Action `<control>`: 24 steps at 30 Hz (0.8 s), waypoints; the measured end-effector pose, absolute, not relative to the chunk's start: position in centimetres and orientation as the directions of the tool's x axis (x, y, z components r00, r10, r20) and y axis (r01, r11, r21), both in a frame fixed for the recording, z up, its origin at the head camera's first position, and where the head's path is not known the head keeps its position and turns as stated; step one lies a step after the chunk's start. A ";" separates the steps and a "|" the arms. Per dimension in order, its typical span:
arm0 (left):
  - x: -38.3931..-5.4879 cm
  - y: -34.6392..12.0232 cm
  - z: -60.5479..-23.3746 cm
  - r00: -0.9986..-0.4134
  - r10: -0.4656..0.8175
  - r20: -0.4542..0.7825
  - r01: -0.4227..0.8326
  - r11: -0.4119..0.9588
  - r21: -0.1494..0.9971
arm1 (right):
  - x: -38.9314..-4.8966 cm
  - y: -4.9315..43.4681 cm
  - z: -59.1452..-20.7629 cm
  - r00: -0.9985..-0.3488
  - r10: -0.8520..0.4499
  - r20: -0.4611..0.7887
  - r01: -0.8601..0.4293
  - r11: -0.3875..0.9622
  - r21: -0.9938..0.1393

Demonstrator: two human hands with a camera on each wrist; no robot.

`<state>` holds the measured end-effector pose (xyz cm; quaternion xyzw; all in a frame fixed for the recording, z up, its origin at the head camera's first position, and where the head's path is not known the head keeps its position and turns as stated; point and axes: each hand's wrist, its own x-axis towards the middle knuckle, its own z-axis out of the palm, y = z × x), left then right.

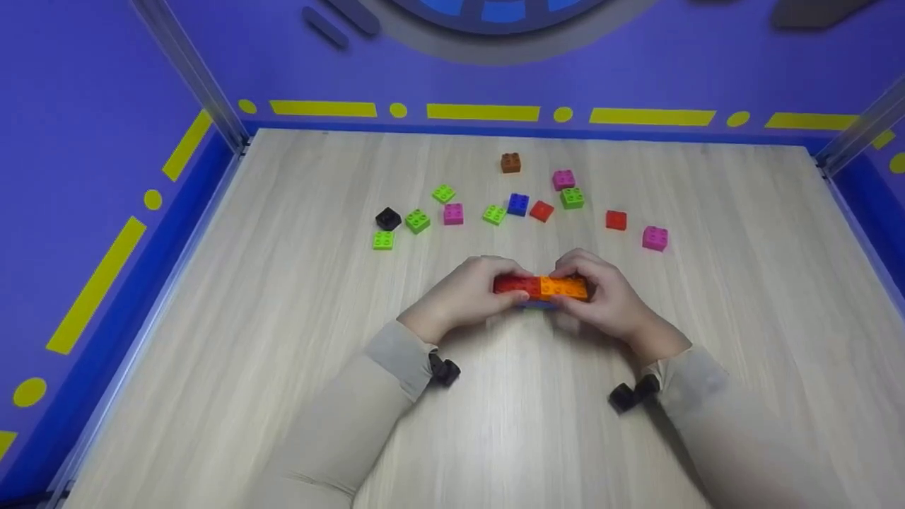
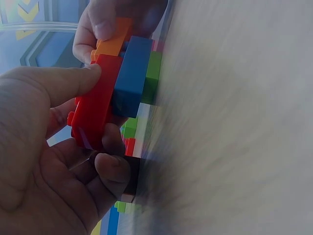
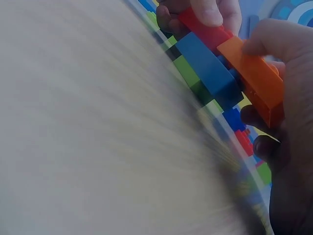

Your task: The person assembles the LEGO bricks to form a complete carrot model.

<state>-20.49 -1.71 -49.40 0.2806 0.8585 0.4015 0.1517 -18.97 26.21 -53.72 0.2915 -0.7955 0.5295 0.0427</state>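
Note:
My left hand (image 1: 474, 291) pinches a red toy building brick (image 2: 99, 100) between thumb and fingers. On the other side my right hand (image 1: 614, 300) grips an orange brick (image 3: 259, 78), its thumb along the near face. The two bricks meet end to end, studs up. Below them a blue brick (image 2: 132, 76) spans the joint, and some of its studs show in a narrow gap under the orange brick. A green brick (image 3: 188, 72) sits beneath the blue one, close over the tabletop. From the head view, hands and upper bricks hide most of these lower bricks.
Loose bricks lie beyond the hands on the wooden table (image 1: 283, 283), among them a black one (image 1: 388, 218), a brown one (image 1: 510, 163), a blue one (image 1: 518, 204) and several green, pink and red ones. Blue-purple panels (image 1: 495, 78) wall the table at the back and sides.

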 end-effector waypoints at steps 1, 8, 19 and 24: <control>-20.5 -1.7 -49.4 -0.796 0.605 -0.034 0.361 0.518 0.775 | -19.0 26.2 -53.7 -0.828 -0.417 0.376 -0.508 0.271 -0.818; -20.5 -1.8 -49.5 -0.795 0.605 -0.035 0.355 0.512 0.782 | -18.8 26.1 -53.3 -0.857 -0.399 0.326 -0.455 0.291 -0.841; -20.5 -1.5 -49.2 -0.798 0.600 -0.058 0.341 0.529 0.777 | -18.2 26.1 -52.0 -0.914 -0.374 0.155 -0.309 0.398 -0.864; -20.3 -1.7 -49.2 -0.792 0.610 -0.037 0.400 0.563 0.723 | -18.0 25.8 -52.0 -0.919 -0.364 0.148 -0.301 0.410 -0.861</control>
